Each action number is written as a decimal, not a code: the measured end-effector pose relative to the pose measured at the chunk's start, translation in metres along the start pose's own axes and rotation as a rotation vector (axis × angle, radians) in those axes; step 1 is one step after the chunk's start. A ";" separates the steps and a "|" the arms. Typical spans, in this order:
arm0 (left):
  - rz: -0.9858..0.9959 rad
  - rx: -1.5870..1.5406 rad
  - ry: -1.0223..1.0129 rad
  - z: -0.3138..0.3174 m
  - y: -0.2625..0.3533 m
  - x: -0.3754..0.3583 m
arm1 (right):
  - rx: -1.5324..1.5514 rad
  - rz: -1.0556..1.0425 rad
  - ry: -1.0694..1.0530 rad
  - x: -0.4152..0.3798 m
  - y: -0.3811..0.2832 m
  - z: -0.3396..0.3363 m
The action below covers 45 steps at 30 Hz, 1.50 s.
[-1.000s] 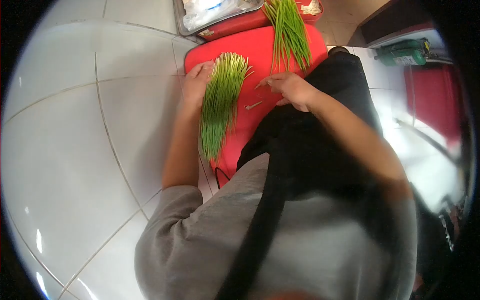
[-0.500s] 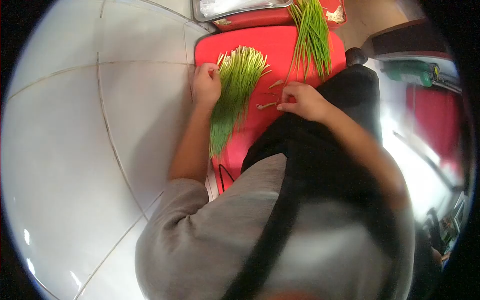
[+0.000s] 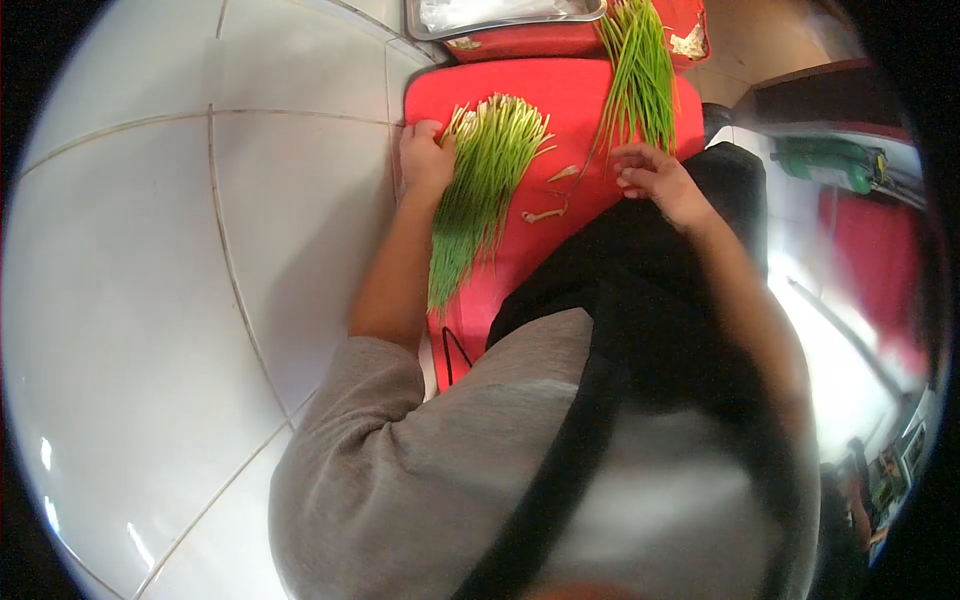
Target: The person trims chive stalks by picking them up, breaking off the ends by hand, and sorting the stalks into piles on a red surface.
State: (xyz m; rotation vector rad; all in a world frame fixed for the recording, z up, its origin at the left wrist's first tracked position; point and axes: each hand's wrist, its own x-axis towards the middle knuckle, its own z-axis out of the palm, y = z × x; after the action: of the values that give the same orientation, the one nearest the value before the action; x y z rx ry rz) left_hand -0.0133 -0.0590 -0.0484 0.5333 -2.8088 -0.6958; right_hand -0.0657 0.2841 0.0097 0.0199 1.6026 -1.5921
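A large bunch of thin green stalks with pale ends (image 3: 480, 180) lies on a red surface (image 3: 570, 90). My left hand (image 3: 427, 158) is at its left edge near the pale ends, fingers curled; whether it grips anything is hidden. My right hand (image 3: 655, 180) is raised over the right part of the red surface, fingers apart and holding nothing I can see. Just above it lies a second bunch of green stalks (image 3: 645, 85). Between the bunches are small pale scraps (image 3: 545, 214).
A metal tray (image 3: 505, 15) with a clear plastic bag stands at the top, beside a red container (image 3: 690, 25). White tiled floor (image 3: 120, 250) spreads on the left. A green object (image 3: 825, 165) is at the right.
My right hand has moved up and right, away from the pale scraps, and its fingers have opened. My left hand stays beside the large bunch. The whole view has shifted slightly.
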 end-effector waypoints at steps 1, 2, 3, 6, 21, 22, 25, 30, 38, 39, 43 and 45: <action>-0.017 0.036 -0.030 -0.001 0.000 -0.002 | -0.021 -0.008 0.002 0.001 0.000 0.000; -0.034 0.071 -0.060 -0.002 0.000 -0.003 | -0.044 -0.014 -0.003 0.001 0.000 0.001; -0.013 0.080 -0.071 -0.001 0.000 -0.003 | -0.067 -0.019 -0.008 0.000 0.000 0.001; 0.002 0.063 -0.096 0.000 -0.001 -0.001 | -0.051 -0.025 -0.013 -0.001 -0.001 0.001; -0.139 -0.295 -0.302 -0.056 0.021 -0.004 | -0.032 -0.075 0.010 -0.006 0.001 0.001; -0.171 -0.373 -0.326 -0.062 0.032 -0.002 | -0.033 -0.082 0.016 -0.008 0.000 0.001; -0.243 -0.629 -0.437 -0.087 0.080 0.001 | -0.436 -0.097 0.012 -0.006 0.000 -0.003; -0.137 -0.847 -0.669 -0.091 0.162 -0.002 | -0.046 -0.340 0.013 -0.033 -0.036 0.027; 0.057 -0.913 -0.916 -0.063 0.247 -0.014 | 0.152 -0.419 0.239 -0.067 -0.064 0.002; 0.031 -0.903 -0.942 -0.061 0.252 -0.015 | 0.193 -0.408 0.261 -0.072 -0.063 -0.003; -0.004 -0.965 -1.010 -0.044 0.268 -0.031 | 0.300 -0.411 0.323 -0.092 -0.051 -0.023; 0.009 -0.995 -1.009 -0.040 0.285 -0.043 | 0.324 -0.419 0.346 -0.102 -0.047 -0.030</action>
State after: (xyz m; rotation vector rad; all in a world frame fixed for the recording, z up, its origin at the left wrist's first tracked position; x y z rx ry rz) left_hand -0.0472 0.1769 0.1194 -0.0820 -2.5553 -2.6910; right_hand -0.0430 0.3551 0.0994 0.1474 1.6605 -2.2644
